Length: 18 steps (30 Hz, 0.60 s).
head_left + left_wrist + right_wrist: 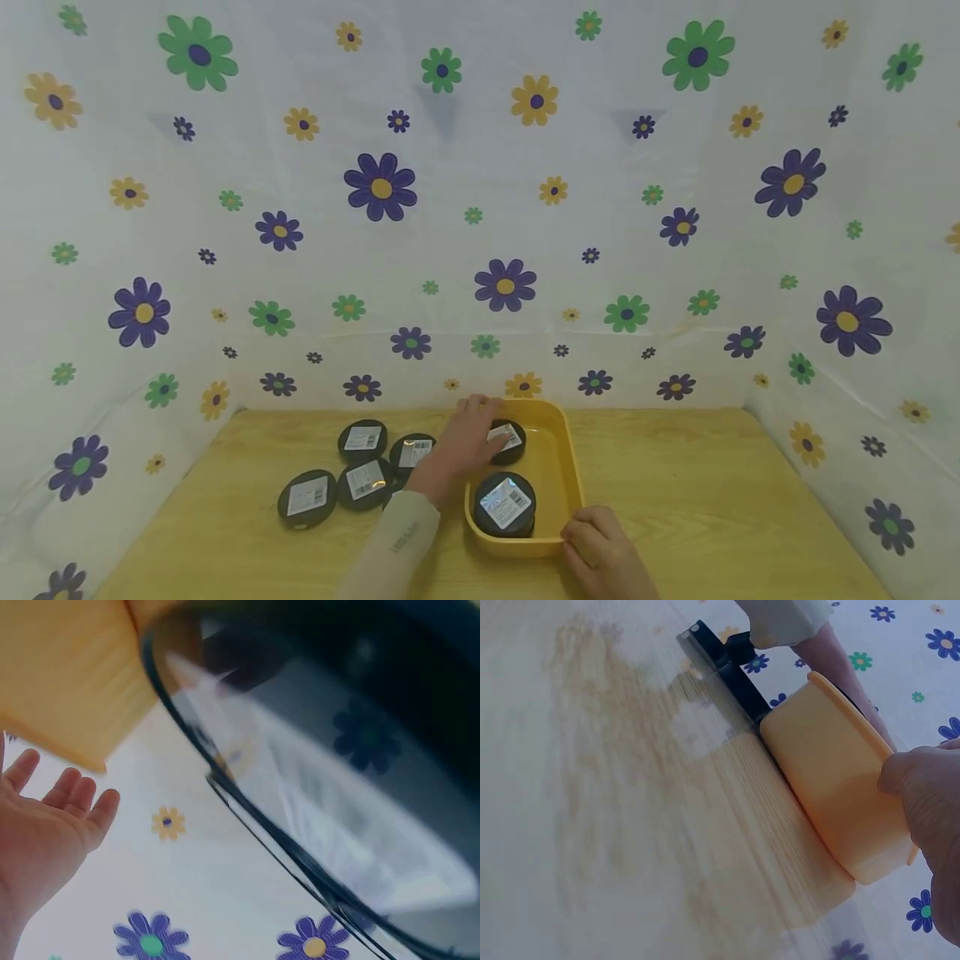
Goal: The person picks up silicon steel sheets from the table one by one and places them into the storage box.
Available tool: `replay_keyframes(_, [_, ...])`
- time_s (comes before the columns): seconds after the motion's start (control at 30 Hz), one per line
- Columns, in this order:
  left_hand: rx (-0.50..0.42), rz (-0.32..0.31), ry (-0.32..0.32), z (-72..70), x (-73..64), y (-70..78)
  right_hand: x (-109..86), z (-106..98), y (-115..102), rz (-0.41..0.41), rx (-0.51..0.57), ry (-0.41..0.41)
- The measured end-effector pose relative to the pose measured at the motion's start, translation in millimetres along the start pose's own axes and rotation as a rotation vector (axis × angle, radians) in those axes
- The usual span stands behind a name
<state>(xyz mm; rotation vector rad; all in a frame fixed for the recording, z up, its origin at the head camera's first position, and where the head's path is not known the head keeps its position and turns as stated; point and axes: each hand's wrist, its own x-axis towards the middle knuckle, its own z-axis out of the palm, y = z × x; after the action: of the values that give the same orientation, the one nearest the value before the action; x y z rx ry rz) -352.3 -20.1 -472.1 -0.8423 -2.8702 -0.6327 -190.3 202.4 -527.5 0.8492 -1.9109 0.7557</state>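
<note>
A yellow tray (576, 475) with raised walls stands on the table. Over its back left rim reaches my left hand (468, 437), its thumb lying on the label of a round black container (510, 450) inside. In the left wrist view the fingers of the left hand (52, 832) are spread and fairly straight beside the tray (60, 682). Another black container (505, 504), seemingly stacked on one beneath, sits in the tray's front left corner. My right hand (603, 554) grips the tray's front right corner, thumb on the outer wall of the tray (832, 780) in the right wrist view.
Left of the tray, several black containers (307, 498) with white labels lie on the wooden table (675, 492); the left forearm partly covers some. One black container (300, 750) looms close in the left wrist view. A flower-patterned white sheet (600, 233) encloses the back and sides.
</note>
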Motion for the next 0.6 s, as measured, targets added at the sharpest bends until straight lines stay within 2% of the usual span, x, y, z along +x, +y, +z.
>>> replay_keyframes(0.07, [-0.016,-0.003,0.032,-5.4,-2.2,-5.0,-0.1,0,-1,0.007,-0.009,-0.004])
replay_keyframes(0.27, [-0.017,-0.062,0.121,-21.5,-11.9,-16.9,1.8,-3,-5,0.033,-0.008,-0.026])
replay_keyframes(0.43, [-0.030,-0.083,0.181,-35.4,-25.7,-18.2,2.2,-3,-6,0.039,-0.009,-0.026])
replay_keyframes(0.6, [-0.054,-0.122,0.230,-48.5,-43.8,-16.2,1.6,-3,-8,0.079,-0.014,-0.043])
